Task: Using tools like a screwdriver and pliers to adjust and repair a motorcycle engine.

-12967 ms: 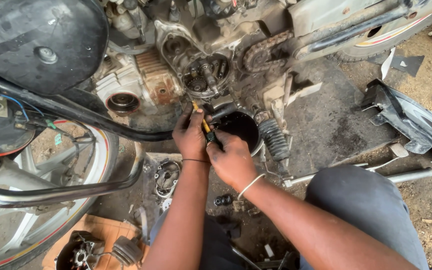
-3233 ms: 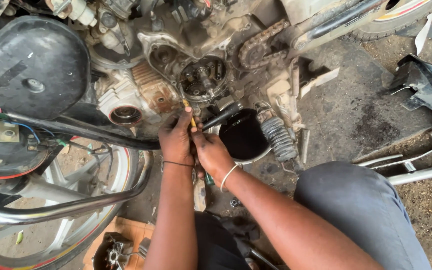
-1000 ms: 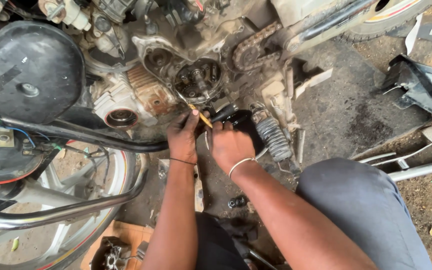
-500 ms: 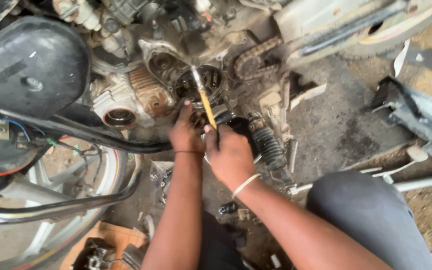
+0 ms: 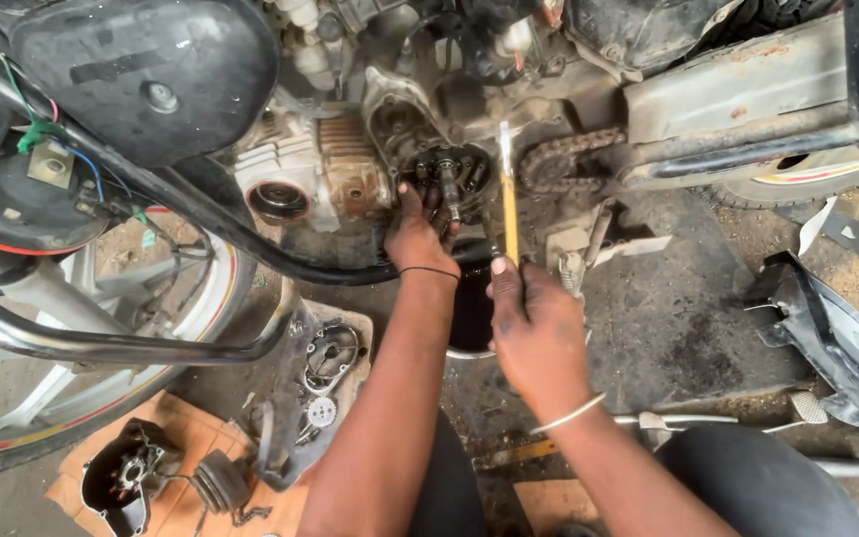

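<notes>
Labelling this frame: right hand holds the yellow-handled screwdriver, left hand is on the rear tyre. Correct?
Not quite. The head view shows the left hand on the open engine case, its fingers at the exposed gears, not on the rear tyre, which nobody touches. The rest holds: the right hand holds the yellow-handled screwdriver.
</notes>
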